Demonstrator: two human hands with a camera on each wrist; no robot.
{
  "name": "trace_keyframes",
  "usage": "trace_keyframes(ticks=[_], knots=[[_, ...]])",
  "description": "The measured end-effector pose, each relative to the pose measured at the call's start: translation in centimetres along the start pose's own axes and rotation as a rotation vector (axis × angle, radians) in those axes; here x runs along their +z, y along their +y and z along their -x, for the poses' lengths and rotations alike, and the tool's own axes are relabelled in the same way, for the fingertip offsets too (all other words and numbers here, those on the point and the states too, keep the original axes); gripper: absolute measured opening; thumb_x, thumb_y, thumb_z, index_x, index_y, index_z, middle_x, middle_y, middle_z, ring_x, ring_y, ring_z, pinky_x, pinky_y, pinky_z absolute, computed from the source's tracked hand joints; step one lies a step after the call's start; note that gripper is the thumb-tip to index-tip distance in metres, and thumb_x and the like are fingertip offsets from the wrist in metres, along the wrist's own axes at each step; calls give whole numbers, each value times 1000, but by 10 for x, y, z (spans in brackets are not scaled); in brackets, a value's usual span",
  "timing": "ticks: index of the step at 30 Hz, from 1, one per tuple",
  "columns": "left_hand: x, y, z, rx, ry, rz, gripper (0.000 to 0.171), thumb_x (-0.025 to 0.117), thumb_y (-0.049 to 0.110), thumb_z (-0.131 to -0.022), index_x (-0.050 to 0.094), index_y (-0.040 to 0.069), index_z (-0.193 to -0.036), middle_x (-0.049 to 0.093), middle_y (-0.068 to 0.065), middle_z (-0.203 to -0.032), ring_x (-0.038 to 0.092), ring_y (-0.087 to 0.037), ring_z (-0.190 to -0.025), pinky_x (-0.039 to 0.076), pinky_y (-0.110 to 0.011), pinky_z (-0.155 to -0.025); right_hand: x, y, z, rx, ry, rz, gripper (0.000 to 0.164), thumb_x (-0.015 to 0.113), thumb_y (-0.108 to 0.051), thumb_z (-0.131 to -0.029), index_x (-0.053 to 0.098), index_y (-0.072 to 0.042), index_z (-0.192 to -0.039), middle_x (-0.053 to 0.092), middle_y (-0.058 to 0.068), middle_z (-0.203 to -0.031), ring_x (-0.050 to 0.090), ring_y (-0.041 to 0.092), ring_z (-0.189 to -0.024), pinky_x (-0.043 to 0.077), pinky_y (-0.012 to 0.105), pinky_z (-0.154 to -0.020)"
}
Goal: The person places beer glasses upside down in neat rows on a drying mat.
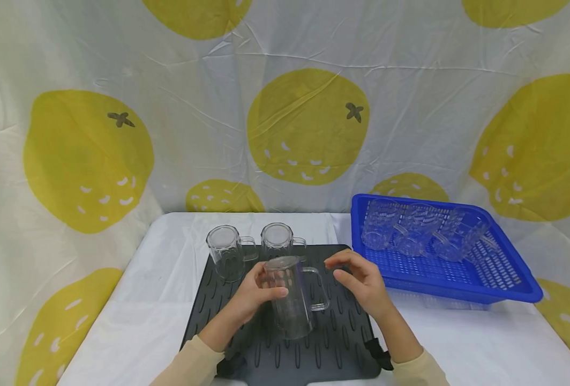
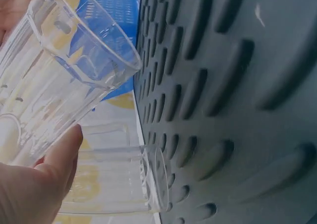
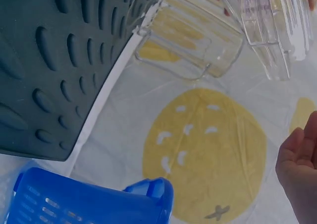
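Mug (image 1: 292, 317) tilts at lower centre, held by left grip (image 1: 255, 294) alone; right grip (image 1: 364, 280) empty, fingers loose. One-sided hold could slip, dropping it onto mat (image 1: 285, 371).

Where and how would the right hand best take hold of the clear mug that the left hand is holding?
Probably by the handle, with the right hand coming from the person's right. The handle loops out from the mug toward that side, with nothing gripping it, while the left hand holds the opposite side near the upturned base.
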State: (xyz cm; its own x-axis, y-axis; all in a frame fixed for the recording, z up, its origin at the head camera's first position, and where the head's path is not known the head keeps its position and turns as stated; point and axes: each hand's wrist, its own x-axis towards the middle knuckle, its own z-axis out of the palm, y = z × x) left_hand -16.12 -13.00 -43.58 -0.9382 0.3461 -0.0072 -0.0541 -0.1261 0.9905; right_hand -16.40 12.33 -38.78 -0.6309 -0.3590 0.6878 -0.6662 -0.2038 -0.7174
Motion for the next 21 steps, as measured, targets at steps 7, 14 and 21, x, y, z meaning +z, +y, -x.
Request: trace_keyframes(ticks=[7,14,21], knots=[[0,1,3,145,-88,-12,72,76,10,-75,33,2,-133,50,-15,-122,53,-24,-108,49,-33,-83,2,5,2,153,-13,36,25,49,9,-90,50,16,-114,58,17,-107,55,20,-100,48,26,-83],[7,5,3,295,-95,-141,74,77,3,-73,34,7,-133,49,-10,-126,51,-22,-113,44,-36,-91,4,11,6,218,-61,101,39,49,9,-90,45,7,-129,52,21,-119,52,20,-107,48,29,-82],[20,30,12,327,-21,-272,74,76,-2,-71,36,3,-133,50,-10,-124,51,-21,-111,44,-39,-90,3,15,9,284,-82,95,39,49,5,-92,44,6,-130,51,24,-120,53,25,-108,48,31,-83]])
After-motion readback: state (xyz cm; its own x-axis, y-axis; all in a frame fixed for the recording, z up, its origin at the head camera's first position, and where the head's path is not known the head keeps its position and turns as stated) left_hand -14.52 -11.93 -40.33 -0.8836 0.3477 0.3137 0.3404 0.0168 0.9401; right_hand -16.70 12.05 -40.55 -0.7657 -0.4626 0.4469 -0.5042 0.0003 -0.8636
